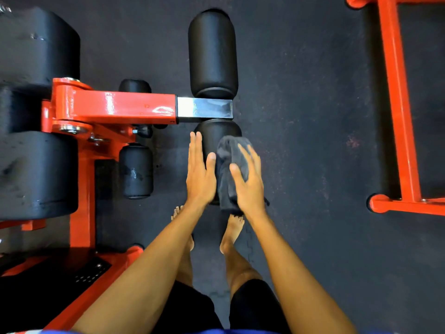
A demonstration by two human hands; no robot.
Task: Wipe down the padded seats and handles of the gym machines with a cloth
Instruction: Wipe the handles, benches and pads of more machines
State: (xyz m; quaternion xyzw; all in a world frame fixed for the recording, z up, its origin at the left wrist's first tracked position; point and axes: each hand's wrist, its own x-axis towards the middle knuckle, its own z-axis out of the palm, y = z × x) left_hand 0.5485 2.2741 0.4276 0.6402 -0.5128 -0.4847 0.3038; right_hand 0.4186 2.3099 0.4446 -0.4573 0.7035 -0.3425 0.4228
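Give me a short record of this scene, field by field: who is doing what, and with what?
Place: gym floor, beside an orange machine
Left hand: flat against the side of the near roller pad
Right hand: presses a grey cloth onto that pad
Far roller pad: no hand on it
Feet: bare

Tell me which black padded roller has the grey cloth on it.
The black padded roller just below the chrome bar, under the right hand; the others are bare.
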